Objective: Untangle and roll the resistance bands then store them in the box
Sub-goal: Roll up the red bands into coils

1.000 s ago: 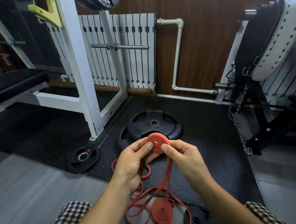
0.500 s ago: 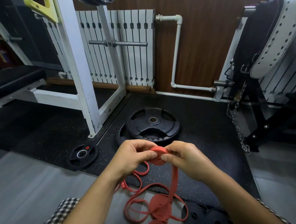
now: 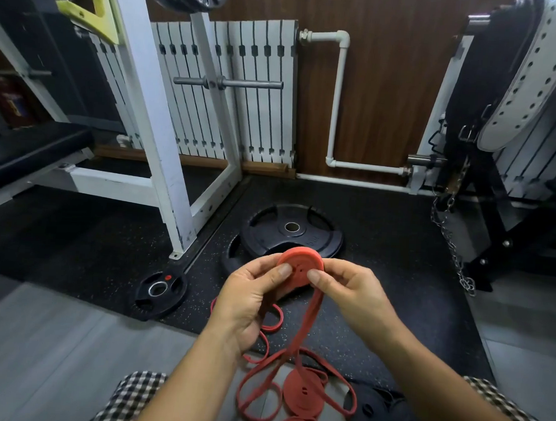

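Pinching a flat red rubber coil (image 3: 300, 266) at centre frame, left hand (image 3: 248, 306) and right hand (image 3: 354, 296) fingers (image 3: 282, 271) curl round it; its loose strap (image 3: 309, 319) trails to the floor (image 3: 65, 360).

Head-worn wide view, forward and down, close

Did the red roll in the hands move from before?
Yes. The red roll rose: half a second ago it sat below the near edge of the big black weight plate; now it overlaps that edge.
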{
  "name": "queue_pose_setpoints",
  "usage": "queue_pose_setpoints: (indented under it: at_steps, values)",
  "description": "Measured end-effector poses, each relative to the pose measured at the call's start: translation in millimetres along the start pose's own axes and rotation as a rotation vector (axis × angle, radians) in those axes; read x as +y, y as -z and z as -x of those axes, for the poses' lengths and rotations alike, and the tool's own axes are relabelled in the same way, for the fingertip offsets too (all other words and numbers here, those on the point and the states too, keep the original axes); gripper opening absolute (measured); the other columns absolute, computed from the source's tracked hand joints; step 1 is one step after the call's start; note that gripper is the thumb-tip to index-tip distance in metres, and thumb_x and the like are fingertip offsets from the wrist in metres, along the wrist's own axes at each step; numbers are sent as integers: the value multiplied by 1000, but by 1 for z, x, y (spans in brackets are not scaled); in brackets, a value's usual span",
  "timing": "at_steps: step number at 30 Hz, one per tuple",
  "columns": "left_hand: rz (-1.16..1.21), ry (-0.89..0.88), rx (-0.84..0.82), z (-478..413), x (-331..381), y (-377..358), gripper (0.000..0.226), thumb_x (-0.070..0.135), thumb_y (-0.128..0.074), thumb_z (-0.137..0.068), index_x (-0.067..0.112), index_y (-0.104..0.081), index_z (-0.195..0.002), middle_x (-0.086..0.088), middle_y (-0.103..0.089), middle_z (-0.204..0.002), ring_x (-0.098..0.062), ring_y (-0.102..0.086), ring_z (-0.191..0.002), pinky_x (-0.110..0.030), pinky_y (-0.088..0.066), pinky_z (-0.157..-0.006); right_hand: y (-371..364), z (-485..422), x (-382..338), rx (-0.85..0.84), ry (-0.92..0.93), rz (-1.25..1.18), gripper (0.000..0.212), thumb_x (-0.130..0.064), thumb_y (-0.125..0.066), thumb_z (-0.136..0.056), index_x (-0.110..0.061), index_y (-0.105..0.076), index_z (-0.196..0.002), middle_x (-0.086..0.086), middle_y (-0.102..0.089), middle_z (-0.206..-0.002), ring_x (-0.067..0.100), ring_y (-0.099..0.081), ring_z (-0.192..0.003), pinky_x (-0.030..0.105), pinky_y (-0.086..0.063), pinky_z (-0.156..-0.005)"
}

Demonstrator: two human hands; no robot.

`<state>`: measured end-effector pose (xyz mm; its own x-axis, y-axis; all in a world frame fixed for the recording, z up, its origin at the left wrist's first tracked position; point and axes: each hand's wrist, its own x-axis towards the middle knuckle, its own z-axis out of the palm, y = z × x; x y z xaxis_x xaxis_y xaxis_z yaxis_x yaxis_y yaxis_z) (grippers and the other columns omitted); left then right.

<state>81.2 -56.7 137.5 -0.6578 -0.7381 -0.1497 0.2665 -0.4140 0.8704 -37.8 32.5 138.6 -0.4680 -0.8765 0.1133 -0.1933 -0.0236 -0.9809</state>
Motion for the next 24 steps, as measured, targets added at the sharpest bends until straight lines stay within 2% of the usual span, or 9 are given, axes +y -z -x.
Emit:
queue_pose_setpoints:
  at_steps: [3,5,8,10,12,14,16,21,24]
  values:
    - [-359,-39,-55,0,10,8,32,5,-71,-65,7,-68,-96,-17,-71,-91,-28,-68,-87,-35,-54,-84,13,-3,2,-1,79,365,9,-16,-64,-86,-22,-69,-90,-2,-67,-86,13,-63,-84,28,-52,-76]
    - [-582,-93,-105,1,11,9,30,-2,-72,-70,13,-69,-94,-6,-72,-86,-17,-69,-82,-26,-56,-77,16,-4,4,-79,142,599,10,-21,-64,-86,-17,-69,-93,-6,-60,-83,13,-57,-83,34,-49,-76]
    - [-682,-113,-193,2,9,6,25,-12,-66,-74,10,-68,-85,2,-70,-71,-8,-68,-65,-17,-53,-63,13,-1,5,-204,159,758,17,-28,-60,-87,-21,-67,-101,-12,-52,-82,10,-52,-87,33,-46,-79]
    - [-639,-121,-182,2,8,6,19,-13,-64,-76,3,-68,-84,-2,-69,-65,-13,-68,-60,-20,-54,-59,11,0,6,-177,145,703,13,-27,-63,-86,-21,-67,-97,-13,-53,-81,9,-53,-83,31,-47,-78]
    - [-559,-132,-146,2,7,5,14,-11,-64,-76,-2,-68,-87,-5,-70,-66,-15,-67,-59,-20,-53,-57,10,1,4,-102,80,484,10,-18,-69,-82,-24,-68,-89,-8,-62,-81,8,-59,-78,26,-50,-73]
    - [-463,-125,-111,2,6,5,15,-5,-66,-74,-3,-68,-88,-10,-71,-70,-18,-68,-61,-22,-53,-57,10,1,2,-63,5,224,17,-13,-72,-78,-27,-66,-85,-4,-68,-81,3,-63,-72,18,-51,-68]
    - [-389,-108,-71,1,5,4,21,4,-69,-66,-1,-69,-87,-14,-71,-74,-21,-68,-63,-25,-56,-59,9,0,0,-47,-28,104,14,-12,-72,-77,-24,-68,-84,-1,-70,-80,3,-64,-70,16,-52,-66]
    - [-206,-21,-7,0,4,6,29,5,-69,-58,-2,-66,-86,-19,-70,-77,-25,-68,-62,-33,-59,-64,4,0,1,-34,-14,8,16,-6,-70,-78,-15,-69,-90,10,-70,-92,16,-68,-83,23,-56,-75]
    - [-307,-36,-51,2,5,8,22,0,-69,-66,-1,-65,-88,-19,-70,-81,-27,-69,-69,-34,-59,-69,9,-2,1,-46,17,145,14,-9,-70,-78,-18,-70,-88,7,-69,-88,15,-66,-80,22,-55,-72]
